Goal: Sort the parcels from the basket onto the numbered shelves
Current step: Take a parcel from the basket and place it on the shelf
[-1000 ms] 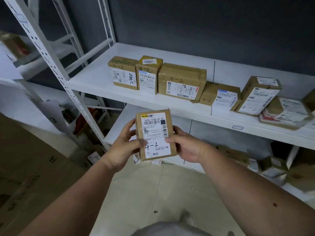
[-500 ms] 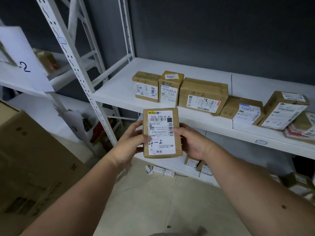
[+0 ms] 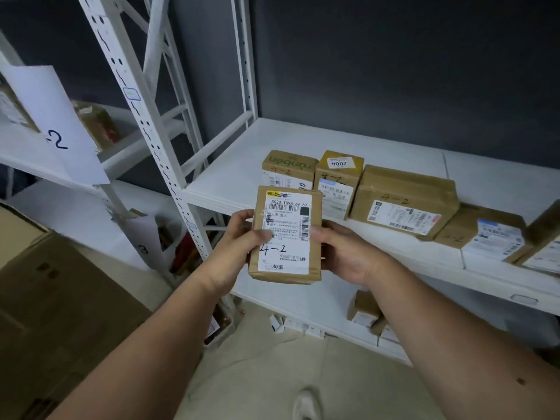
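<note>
We note the white shelf (image 3: 230, 174) carrying a row of brown boxes (image 3: 403, 198) marked 4-2. In front of its edge we hold one parcel (image 3: 286, 234) upright, label "4-2" facing us: left hand (image 3: 239, 237) clasps its left side, right hand (image 3: 345, 253) its right, forearms converging.
</note>
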